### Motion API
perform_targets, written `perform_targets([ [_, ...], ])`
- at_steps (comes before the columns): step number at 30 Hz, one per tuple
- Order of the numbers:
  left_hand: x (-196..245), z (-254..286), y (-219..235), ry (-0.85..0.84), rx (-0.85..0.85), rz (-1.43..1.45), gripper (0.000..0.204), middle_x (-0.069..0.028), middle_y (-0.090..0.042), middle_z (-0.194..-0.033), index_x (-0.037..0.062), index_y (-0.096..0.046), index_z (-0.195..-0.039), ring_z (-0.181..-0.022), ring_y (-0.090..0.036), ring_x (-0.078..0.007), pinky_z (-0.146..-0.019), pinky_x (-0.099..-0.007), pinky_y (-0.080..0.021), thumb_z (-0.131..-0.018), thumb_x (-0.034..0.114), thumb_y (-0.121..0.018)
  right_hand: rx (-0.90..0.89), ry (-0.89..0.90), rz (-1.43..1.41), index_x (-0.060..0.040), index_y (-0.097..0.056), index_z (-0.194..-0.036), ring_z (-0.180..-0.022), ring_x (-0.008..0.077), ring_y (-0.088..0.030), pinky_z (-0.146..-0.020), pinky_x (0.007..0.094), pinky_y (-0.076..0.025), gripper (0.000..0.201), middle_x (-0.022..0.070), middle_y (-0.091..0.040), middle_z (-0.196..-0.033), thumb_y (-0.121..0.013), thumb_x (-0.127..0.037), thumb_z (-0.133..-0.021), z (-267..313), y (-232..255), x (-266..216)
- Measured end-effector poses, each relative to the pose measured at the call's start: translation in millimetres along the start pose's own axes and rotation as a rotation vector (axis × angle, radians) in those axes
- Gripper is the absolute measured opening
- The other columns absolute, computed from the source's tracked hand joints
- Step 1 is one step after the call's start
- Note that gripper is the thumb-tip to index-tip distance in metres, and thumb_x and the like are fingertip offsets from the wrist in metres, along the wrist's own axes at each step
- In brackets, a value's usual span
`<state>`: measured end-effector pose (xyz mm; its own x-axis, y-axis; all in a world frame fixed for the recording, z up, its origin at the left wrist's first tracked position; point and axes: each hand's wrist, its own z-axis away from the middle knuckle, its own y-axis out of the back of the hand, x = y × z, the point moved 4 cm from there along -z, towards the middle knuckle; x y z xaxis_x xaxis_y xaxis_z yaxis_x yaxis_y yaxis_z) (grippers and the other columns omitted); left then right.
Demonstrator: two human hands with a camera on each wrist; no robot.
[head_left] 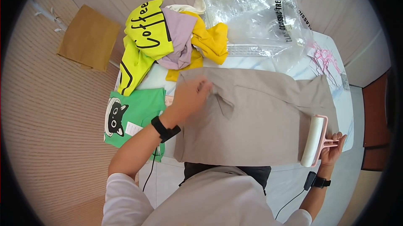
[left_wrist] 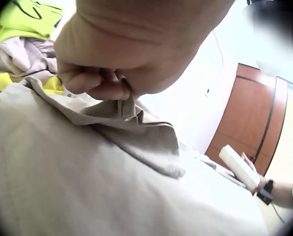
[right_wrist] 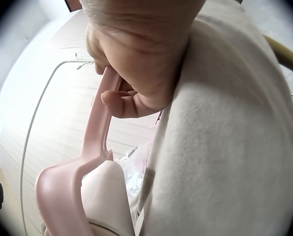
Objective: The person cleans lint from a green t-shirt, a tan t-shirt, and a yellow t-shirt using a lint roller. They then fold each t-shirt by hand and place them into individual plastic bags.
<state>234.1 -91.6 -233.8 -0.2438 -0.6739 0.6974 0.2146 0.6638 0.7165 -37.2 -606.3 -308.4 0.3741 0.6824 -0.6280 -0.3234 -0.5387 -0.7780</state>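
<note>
A grey-beige garment [head_left: 252, 121] lies spread over the table in front of the person's body. The left hand [head_left: 191, 96], slightly blurred in the head view, is over its upper left part. In the left wrist view, curled fingers [left_wrist: 109, 88] pinch a raised fold of the cloth [left_wrist: 131, 115]. At the garment's right edge the right hand [head_left: 332, 152] grips the pink handle of a lint roller [head_left: 312, 142]. The roller's white cylinder overlaps the garment's right end in the head view. Its pink frame [right_wrist: 63, 191] shows close up in the right wrist view.
Yellow-green, mauve and yellow clothes are heaped at the back left, the lettered yellow-green one [head_left: 149, 29] on top. Before them lies a green cat-print garment [head_left: 138, 113]. A clear plastic bag [head_left: 247, 20] and pink-stringed tags [head_left: 325, 60] lie behind. A brown bag [head_left: 88, 37] stands left.
</note>
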Motion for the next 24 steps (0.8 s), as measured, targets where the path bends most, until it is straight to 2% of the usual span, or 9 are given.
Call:
perform_targets([
  [2,-9,-21,6,0.221,-0.018,0.265,0.021,-0.0071,-0.073,-0.095,0.0066,-0.067,-0.106,-0.065,-0.068,-0.0175,-0.059,-0.0324,-0.052,-0.105,0.027,-0.063,-0.013,0.001,-0.001,-0.0079,-0.052,-0.097,-0.071,0.0119,-0.056,-0.047,0.0222,-0.059,0.037,0.0053,-0.056,-0.082,-0.046,-0.042,-0.113,0,0,0],
  [5,-1,-44,21,0.349,0.091,0.723,0.021,-0.0058,-0.073,-0.102,0.0071,-0.064,-0.115,-0.073,-0.071,-0.019,-0.066,-0.0307,-0.057,-0.108,0.026,-0.057,-0.034,0.005,0.001,-0.0077,-0.052,-0.098,-0.073,0.0122,-0.056,-0.047,0.0226,-0.06,0.038,0.0055,-0.057,-0.083,-0.046,-0.042,-0.113,-1,-1,1],
  [8,17,-76,48,0.208,0.275,1.085,0.022,-0.0075,-0.072,-0.111,0.0061,-0.06,-0.123,-0.085,-0.072,-0.0212,-0.076,-0.0338,-0.061,-0.109,0.021,-0.053,-0.027,-0.004,-0.004,-0.0075,-0.052,-0.098,-0.073,0.0124,-0.056,-0.048,0.0232,-0.061,0.038,0.0058,-0.058,-0.084,-0.045,-0.042,-0.113,1,-2,2],
  [11,51,-99,78,0.022,0.257,1.271,0.028,-0.0121,-0.068,-0.123,0.0003,-0.055,-0.132,-0.105,-0.071,-0.0227,-0.086,-0.0367,-0.061,-0.109,0.016,-0.053,-0.013,-0.002,0.002,-0.0071,-0.052,-0.098,-0.073,0.0126,-0.057,-0.048,0.0238,-0.061,0.039,0.0061,-0.059,-0.085,-0.045,-0.042,-0.113,2,-3,1],
  [14,58,-126,74,-0.049,0.181,1.149,0.044,-0.0152,-0.062,-0.135,0.0029,-0.047,-0.147,-0.115,-0.066,-0.0254,-0.104,-0.0394,-0.054,-0.104,0.009,-0.059,-0.017,0.0,0.004,-0.0069,-0.053,-0.099,-0.072,0.0126,-0.057,-0.048,0.0242,-0.061,0.039,0.0063,-0.06,-0.086,-0.045,-0.042,-0.113,1,1,1],
  [17,51,-136,54,0.121,0.355,0.95,0.075,-0.0194,-0.047,-0.152,0.0031,-0.024,-0.163,-0.128,-0.058,-0.0299,-0.113,-0.0388,-0.047,-0.099,0.002,-0.064,-0.026,0.0,0.011,-0.0071,-0.053,-0.099,-0.071,0.0123,-0.058,-0.048,0.0238,-0.061,0.038,0.0062,-0.06,-0.086,-0.045,-0.042,-0.113,1,0,2],
  [18,44,-140,51,0.128,0.374,0.834,0.096,-0.0217,-0.034,-0.16,0.0054,-0.003,-0.168,-0.133,-0.053,-0.033,-0.115,-0.0388,-0.044,-0.096,0.0,-0.066,-0.026,0.004,0.016,-0.0072,-0.053,-0.099,-0.071,0.0121,-0.058,-0.048,0.0236,-0.061,0.038,0.0061,-0.06,-0.085,-0.045,-0.042,-0.113,1,0,1],
  [21,44,-124,38,-0.137,0.522,0.478,0.083,-0.019,-0.043,-0.155,0.0048,-0.021,-0.165,-0.133,-0.054,-0.0305,-0.115,-0.039,-0.044,-0.096,0.003,-0.067,0.031,0.006,0.018,-0.0078,-0.052,-0.098,-0.07,0.0115,-0.059,-0.047,0.0232,-0.06,0.038,0.0062,-0.06,-0.085,-0.045,-0.042,-0.113,4,-6,2],
  [24,50,-78,34,-0.325,0.374,0.08,0.068,-0.0185,-0.05,-0.151,0.0025,-0.04,-0.156,-0.134,-0.055,-0.0321,-0.114,-0.0397,-0.045,-0.094,0.006,-0.069,0.023,0.0,0.015,-0.0082,-0.052,-0.098,-0.068,0.011,-0.059,-0.046,0.0229,-0.059,0.038,0.006,-0.059,-0.084,-0.045,-0.042,-0.113,3,-5,2],
])
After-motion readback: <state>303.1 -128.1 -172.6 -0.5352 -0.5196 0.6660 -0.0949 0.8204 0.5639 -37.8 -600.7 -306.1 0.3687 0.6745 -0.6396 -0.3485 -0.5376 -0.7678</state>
